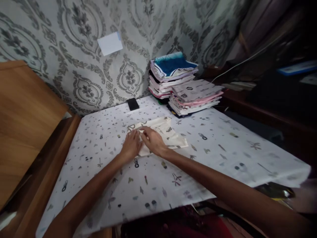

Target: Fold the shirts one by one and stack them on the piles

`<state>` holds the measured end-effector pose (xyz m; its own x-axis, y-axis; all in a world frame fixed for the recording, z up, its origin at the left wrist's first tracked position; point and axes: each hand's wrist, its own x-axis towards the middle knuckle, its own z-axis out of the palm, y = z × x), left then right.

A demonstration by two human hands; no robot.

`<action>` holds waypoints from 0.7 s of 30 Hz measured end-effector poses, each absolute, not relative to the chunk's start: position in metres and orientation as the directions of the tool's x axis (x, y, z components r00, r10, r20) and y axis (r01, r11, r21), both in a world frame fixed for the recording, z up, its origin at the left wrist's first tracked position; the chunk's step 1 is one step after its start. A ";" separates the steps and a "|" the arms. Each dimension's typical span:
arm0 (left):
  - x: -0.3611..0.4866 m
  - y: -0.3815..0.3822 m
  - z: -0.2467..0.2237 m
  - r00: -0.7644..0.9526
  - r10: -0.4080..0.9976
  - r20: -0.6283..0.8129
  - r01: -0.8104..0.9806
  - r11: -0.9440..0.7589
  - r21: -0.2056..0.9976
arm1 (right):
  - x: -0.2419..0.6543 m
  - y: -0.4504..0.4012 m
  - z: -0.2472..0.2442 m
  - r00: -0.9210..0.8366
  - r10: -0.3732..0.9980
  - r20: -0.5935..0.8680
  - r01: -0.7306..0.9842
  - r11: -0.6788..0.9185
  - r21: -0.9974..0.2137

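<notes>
A cream cloth with dark printed motifs [164, 127] lies folded and slightly creased at the middle of the covered table. My left hand [131, 143] rests on the cloth's left end, palm down, with its fingers stretched forward. My right hand [154, 142] reaches across from the right onto the same end, close beside the left. Its fingers bend down, thumb and forefinger gripping the cloth near the left fingertips. The fabric directly beneath both hands is hidden.
A white patterned cover [99, 185] lies over the table. Two neighbouring piles of folded cloths, one topped with blue [173, 65] and the other with a grey print [195, 90], stand at the back right. A black phone-like object [133, 104] lies near the wall. Wooden furniture [27, 125] borders the left.
</notes>
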<state>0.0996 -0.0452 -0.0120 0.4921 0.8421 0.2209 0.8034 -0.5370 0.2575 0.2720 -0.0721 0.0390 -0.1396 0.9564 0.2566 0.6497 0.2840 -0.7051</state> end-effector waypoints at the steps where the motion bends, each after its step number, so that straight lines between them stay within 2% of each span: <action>1: 0.102 -0.049 -0.014 0.498 0.842 0.208 0.817 -0.536 0.214 | 0.263 -0.062 0.039 -0.199 0.943 0.267 0.681 0.329 -0.655; 5: 0.111 -0.054 -0.012 0.492 0.854 0.168 0.853 -0.512 0.107 | 0.238 -0.028 0.028 -0.332 0.931 0.152 0.789 0.362 -0.496; 8: 0.115 -0.057 -0.005 0.440 0.889 0.128 0.888 -0.452 0.086 | 0.233 -0.013 0.017 -0.332 0.937 0.111 0.812 0.344 -0.472; 13: 0.110 -0.054 0.006 0.387 0.922 0.008 0.910 -0.384 0.156 | 0.236 -0.009 0.007 -0.330 0.939 0.100 0.834 0.340 -0.435; 17: 0.098 -0.031 0.014 0.418 0.902 -0.111 0.895 -0.387 0.224 | 0.239 -0.010 0.004 -0.416 0.904 0.101 0.804 0.418 -0.423; 21: 0.092 -0.016 0.017 0.445 0.882 -0.157 0.882 -0.402 0.247 | 0.242 -0.007 0.000 -0.443 0.890 0.112 0.761 0.438 -0.479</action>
